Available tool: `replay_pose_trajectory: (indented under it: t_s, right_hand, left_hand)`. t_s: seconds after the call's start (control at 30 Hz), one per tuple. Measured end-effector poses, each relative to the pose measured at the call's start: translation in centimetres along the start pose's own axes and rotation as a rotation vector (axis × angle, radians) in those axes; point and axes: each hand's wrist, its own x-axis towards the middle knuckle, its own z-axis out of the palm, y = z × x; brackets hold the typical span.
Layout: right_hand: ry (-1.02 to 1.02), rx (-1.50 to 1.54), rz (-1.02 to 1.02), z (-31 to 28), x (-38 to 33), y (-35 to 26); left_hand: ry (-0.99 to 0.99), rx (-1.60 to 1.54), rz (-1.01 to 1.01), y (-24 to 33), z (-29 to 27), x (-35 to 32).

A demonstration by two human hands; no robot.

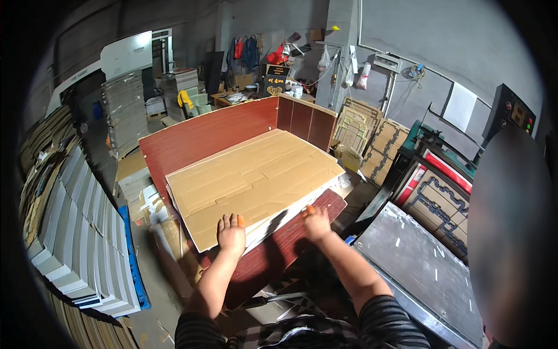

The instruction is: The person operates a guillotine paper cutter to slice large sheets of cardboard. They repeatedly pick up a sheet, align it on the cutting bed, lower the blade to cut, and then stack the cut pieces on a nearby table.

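Two bare hands at the near edge of a cardboard sheet stack, walled at the back and right end by red panels.
The cardboard sheet stack (256,183) lies on a dark red board (273,264), which juts out past its near edge; the upright red panel (212,128) closes the far side, while the near side faces the person. A strip of floor (157,279) runs on the left toward the blue pallet (135,262); on the right, a narrow dark gap parts the board from the grey metal table (415,270). The top sheet is plain brown, roughly rectangular, with slits and creases, above white edges. The left hand (231,234) rests open, fingers extended, on its near-left edge; the right hand (315,224) has bent fingers at the near edge farther right, and whether they grip anything I cannot tell.
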Motion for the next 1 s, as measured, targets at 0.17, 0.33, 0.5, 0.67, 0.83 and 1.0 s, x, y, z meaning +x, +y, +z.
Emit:
replay_pose_trajectory:
  t_s: [0.17,0.33,0.5,0.67,0.83,1.0]
  right_hand:
    - [0.236,0.315,-0.395,-0.7,-9.7,-4.0]
    - [0.313,0.570,-0.372,-4.2,-23.6,0.8]
    - [0.570,0.561,0.391,-6.6,-42.9,10.8]
    - [0.869,-0.082,1.406,1.2,-72.6,16.7]
    - [0.053,-0.273,2.377,4.0,-96.3,11.4]
    - [-0.327,0.113,2.701,1.2,-102.9,7.2]
  left_hand:
    - [-0.207,-0.168,-0.168,0.5,1.4,4.6]
    - [-0.269,-0.355,-0.064,0.8,4.7,4.8]
    - [-0.416,-0.564,-0.070,-5.3,3.9,5.9]
    - [0.092,-0.662,0.122,8.2,2.3,9.0]
    - [0.254,-0.851,0.613,33.1,-7.5,4.6]
    - [0.029,-1.076,0.903,47.7,-20.2,-5.0]
